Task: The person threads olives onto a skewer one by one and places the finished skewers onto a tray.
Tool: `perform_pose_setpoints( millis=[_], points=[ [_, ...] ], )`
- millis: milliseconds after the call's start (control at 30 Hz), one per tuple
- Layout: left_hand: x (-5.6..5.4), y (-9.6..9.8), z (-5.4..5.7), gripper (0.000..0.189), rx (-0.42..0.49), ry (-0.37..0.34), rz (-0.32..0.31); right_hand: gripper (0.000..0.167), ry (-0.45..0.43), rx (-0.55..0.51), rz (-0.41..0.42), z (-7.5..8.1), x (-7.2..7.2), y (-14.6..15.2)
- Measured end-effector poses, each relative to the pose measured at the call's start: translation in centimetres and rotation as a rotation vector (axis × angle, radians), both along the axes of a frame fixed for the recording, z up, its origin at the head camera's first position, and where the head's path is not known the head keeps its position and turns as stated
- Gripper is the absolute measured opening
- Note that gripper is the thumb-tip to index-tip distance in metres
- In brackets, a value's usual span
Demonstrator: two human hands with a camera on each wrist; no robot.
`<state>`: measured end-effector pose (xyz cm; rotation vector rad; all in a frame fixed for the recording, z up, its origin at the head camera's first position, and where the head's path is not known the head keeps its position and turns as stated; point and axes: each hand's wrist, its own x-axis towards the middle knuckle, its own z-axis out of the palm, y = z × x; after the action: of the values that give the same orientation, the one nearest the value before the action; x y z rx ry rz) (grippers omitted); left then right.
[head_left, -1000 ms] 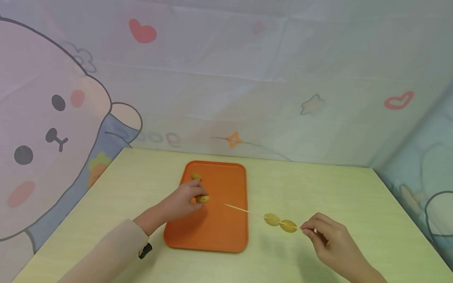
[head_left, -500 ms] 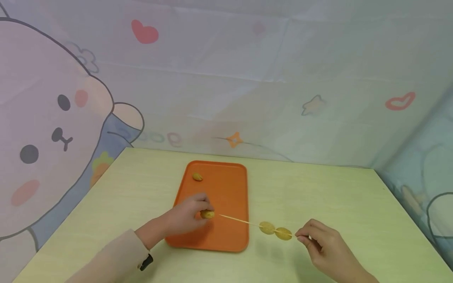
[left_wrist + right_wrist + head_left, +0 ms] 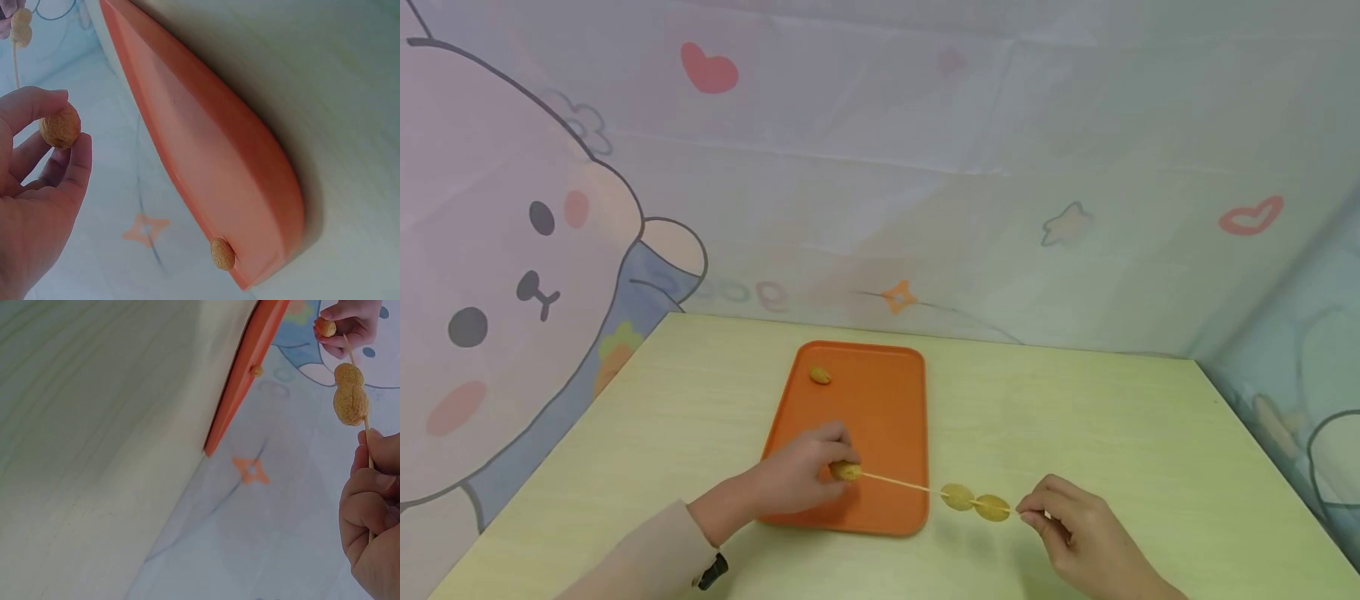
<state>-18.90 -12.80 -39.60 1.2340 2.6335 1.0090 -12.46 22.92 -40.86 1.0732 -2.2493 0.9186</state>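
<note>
In the head view my left hand [image 3: 797, 482] pinches a wrinkled golden-brown ball [image 3: 848, 471] between thumb and fingers, over the lower part of an orange tray [image 3: 887, 417]. My right hand [image 3: 1078, 529] grips the blunt end of a thin wooden skewer [image 3: 897, 482], which points left. Two more such balls, a threaded pair [image 3: 350, 395], sit on the skewer close to the right fingertips. The skewer's tip comes right up to the ball in my left hand. Another loose golden-brown ball [image 3: 820, 375] lies in the tray's far left corner.
The tray rests on a pale yellow-green table [image 3: 1060, 417]. Behind the table hangs a cloth backdrop [image 3: 880, 167] printed with a bear, hearts and stars. A dark strap piece [image 3: 711, 572] shows at the left sleeve.
My left hand has carried its ball toward me and slightly right. My right hand has moved left and nearer with the skewer, so the gap between tip and ball has closed.
</note>
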Motion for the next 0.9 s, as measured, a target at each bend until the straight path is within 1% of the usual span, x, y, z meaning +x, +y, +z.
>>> perform_pose_setpoints(
  millis=[100,300,467,567,800,900],
  points=[
    [0.17,0.04,-0.09,0.02,0.01,-0.006,-0.007,0.016,-0.003,0.009,-0.001,-0.03,0.04,-0.12],
    [0.34,0.12,-0.12,0.021,0.028,-0.035,-0.022,0.011,-0.013,0.029,-0.009,-0.12,0.06,-0.26],
    [0.32,0.09,-0.09,0.022,0.027,-0.062,-0.031,0.008,0.004,0.038,-0.013,-0.09,-0.01,-0.22],
    [0.32,0.08,-0.08,0.021,0.027,-0.055,-0.036,0.009,0.012,0.052,-0.021,-0.04,-0.03,-0.16],
    [0.45,0.29,0.08,0.018,0.035,0.005,-0.052,0.013,0.029,0.047,-0.008,0.01,-0.19,-0.19],
    [0.55,0.4,0.21,0.019,0.033,0.009,-0.058,0.015,0.03,0.038,0.002,-0.01,-0.21,-0.23]
  ],
)
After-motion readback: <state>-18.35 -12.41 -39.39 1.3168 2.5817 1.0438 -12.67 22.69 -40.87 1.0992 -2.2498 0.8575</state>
